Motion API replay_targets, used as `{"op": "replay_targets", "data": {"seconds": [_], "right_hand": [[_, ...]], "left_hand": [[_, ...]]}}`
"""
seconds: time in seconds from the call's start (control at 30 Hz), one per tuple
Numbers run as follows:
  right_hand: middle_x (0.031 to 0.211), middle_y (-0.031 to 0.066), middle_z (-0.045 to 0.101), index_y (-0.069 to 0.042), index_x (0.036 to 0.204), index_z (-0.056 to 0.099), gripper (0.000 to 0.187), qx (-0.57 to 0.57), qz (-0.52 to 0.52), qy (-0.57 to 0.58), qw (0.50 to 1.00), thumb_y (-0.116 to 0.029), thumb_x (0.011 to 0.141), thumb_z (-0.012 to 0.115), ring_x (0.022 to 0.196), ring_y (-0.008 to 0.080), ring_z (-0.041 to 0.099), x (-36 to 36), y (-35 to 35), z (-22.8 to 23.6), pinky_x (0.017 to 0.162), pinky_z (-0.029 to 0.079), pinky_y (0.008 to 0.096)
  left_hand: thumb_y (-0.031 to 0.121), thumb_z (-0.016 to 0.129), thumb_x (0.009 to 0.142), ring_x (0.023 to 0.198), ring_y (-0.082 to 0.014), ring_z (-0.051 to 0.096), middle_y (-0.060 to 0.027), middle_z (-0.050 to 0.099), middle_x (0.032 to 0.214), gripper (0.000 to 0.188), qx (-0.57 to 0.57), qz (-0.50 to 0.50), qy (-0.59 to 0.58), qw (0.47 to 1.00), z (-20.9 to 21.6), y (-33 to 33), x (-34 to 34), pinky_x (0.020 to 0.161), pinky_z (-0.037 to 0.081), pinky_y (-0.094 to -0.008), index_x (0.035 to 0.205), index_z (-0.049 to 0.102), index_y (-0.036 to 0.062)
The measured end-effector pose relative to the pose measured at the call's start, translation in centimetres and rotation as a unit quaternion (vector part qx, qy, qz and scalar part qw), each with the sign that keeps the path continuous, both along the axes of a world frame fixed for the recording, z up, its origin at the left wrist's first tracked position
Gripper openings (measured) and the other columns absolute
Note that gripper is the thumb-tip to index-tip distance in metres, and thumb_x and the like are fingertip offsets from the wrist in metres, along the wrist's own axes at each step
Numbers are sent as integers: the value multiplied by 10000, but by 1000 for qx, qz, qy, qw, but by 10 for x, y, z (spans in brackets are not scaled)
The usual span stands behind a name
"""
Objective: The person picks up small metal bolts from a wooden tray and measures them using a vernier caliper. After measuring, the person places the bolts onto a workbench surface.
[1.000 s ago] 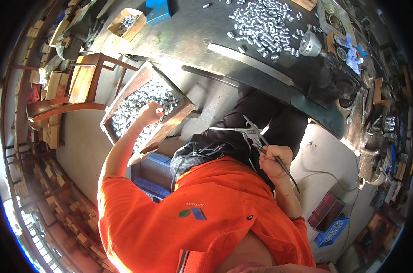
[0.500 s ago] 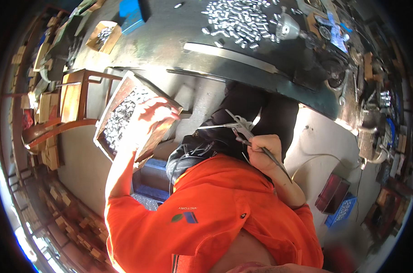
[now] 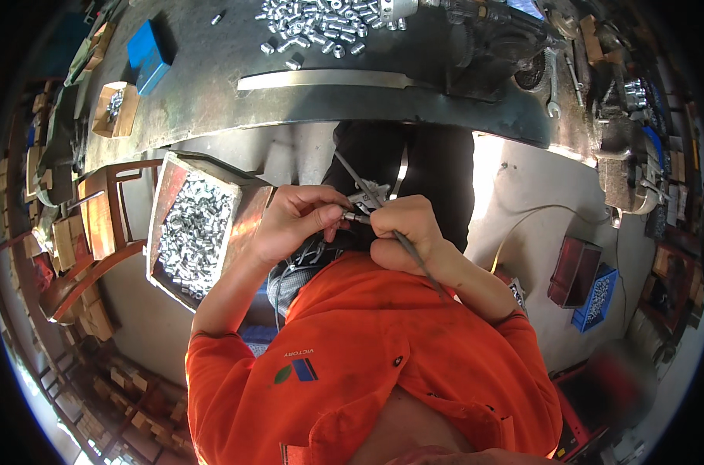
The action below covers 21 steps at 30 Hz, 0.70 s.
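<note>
Both of my hands meet above my lap. My left hand [image 3: 301,221] is closed, thumb and forefinger pinching a small silvery metal part [image 3: 350,213], mostly covered by the fingers. My right hand [image 3: 410,231] is wrapped round a long thin grey metal tool [image 3: 356,175], which slants from above my lap down across my forearm. A shorter metal tip [image 3: 360,219] sticks out of that fist and reaches the part; whether it belongs to the same tool, I cannot tell. To the left of my left arm, a tilted crate [image 3: 160,203] holds many short silvery cylindrical parts [image 3: 193,232].
Across the far side runs a dark metal workbench [image 3: 205,85] with a loose pile of parts [image 3: 321,27], a flat metal strip [image 3: 321,79], a blue box [image 3: 149,58] and a small open carton [image 3: 113,110]. Tools and machinery crowd its right. Red [image 3: 574,271] and blue bins [image 3: 596,302] stand at right.
My left hand has come out of the crate and moved right to my right hand, now pinching a small part. The tool in my right hand has turned. The whole view has shifted.
</note>
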State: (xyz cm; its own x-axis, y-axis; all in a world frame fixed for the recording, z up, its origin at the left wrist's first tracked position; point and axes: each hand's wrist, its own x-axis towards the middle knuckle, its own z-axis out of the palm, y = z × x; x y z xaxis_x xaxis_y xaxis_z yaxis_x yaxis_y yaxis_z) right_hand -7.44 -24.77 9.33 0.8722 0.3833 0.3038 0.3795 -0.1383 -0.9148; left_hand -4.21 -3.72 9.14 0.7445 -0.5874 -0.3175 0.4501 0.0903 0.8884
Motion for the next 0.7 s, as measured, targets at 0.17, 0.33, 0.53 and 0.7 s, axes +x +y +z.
{"op": "replay_targets", "data": {"seconds": [0.17, 0.33, 0.53, 0.7], "right_hand": [[496, 88, 395, -81, 576, 406, 206, -88, -46, -101, 990, -67, 543, 609, 439, 269, 441, -4, 4, -11, 396, 329, 375], [489, 82, 379, -78, 566, 412, 192, -31, -67, -98, 992, -51, 538, 600, 427, 260, 424, -3, 9, -18, 389, 314, 364], [485, 83, 314, -53, 537, 338, 228, 7, -51, 5, 999, 25, 530, 552, 402, 240, 349, -5, -16, -8, 401, 254, 338], [473, 56, 271, -58, 517, 262, 254, 93, -3, -24, 995, 68, 428, 463, 375, 200, 294, -17, -6, 18, 367, 187, 302]], "left_hand": [[139, 589, 909, 538, -100, 576, -77, 622, 686, 209, 121, -7, 8, 993, 9, -7, -1, 524, 487, -231, 921, 624, -67], [89, 584, 904, 581, -101, 601, -97, 631, 720, 158, 108, 1, 21, 994, 13, -15, -2, 550, 495, -217, 934, 614, -64], [-20, 649, 799, 662, -81, 596, -62, 642, 826, 146, 211, 50, -208, 954, -1, -4, 12, 600, 478, -233, 940, 611, -30], [-22, 688, 684, 531, -164, 543, -68, 545, 720, 204, 334, 68, -413, 844, -10, 3, 23, 507, 442, -283, 873, 620, 12]]}}
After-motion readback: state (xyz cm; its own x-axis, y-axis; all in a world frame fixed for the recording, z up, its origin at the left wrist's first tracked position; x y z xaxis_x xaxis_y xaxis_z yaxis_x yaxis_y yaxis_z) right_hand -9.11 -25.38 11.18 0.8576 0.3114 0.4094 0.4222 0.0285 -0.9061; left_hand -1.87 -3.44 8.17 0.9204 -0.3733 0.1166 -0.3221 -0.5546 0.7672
